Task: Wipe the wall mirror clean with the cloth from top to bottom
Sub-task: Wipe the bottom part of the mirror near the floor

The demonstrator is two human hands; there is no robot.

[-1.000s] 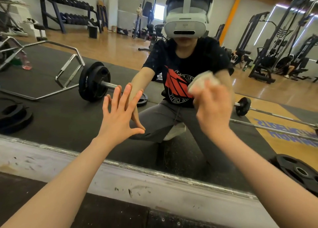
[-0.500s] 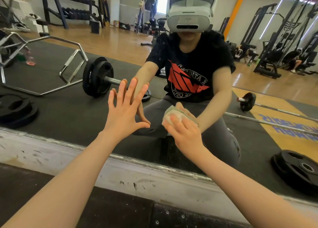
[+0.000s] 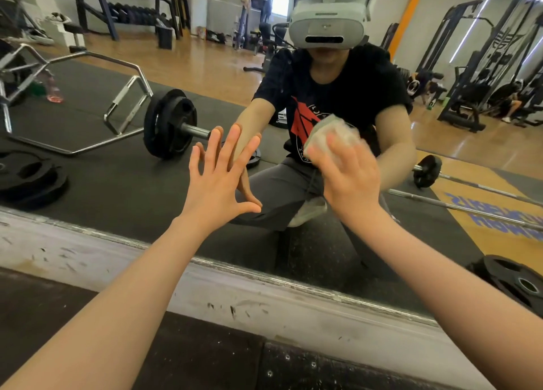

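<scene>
Since the wall mirror fills nearly the whole head view and runs down to its metal bottom edge, with a scuffed pale wall strip and the dark rubber floor below it, everything the coming stroke needs lies flat on that one upright pane. Reflected in the glass are a person in a headset, a hex bar with black weight plates, and gym racks beyond.

Against the glass toward the bottom edge's left half, the left hand presses with straight, spread fingers, apparently as a brace; it holds nothing.

To its right and slightly higher, the right hand has its grip clamped on the cloth, a pale wad that shows above and left of the fingertips and looks blurred, as if in motion. Whether the cloth touches the glass at this instant cannot be told for sure, though it appears pressed there.

Judged from this, the telling relation is vertical: the cloth sits well above the mirror's bottom edge, so unwiped glass probably lies straight below the grip, and the right hand, not the braced left, is the one placed to draw downward.
</scene>
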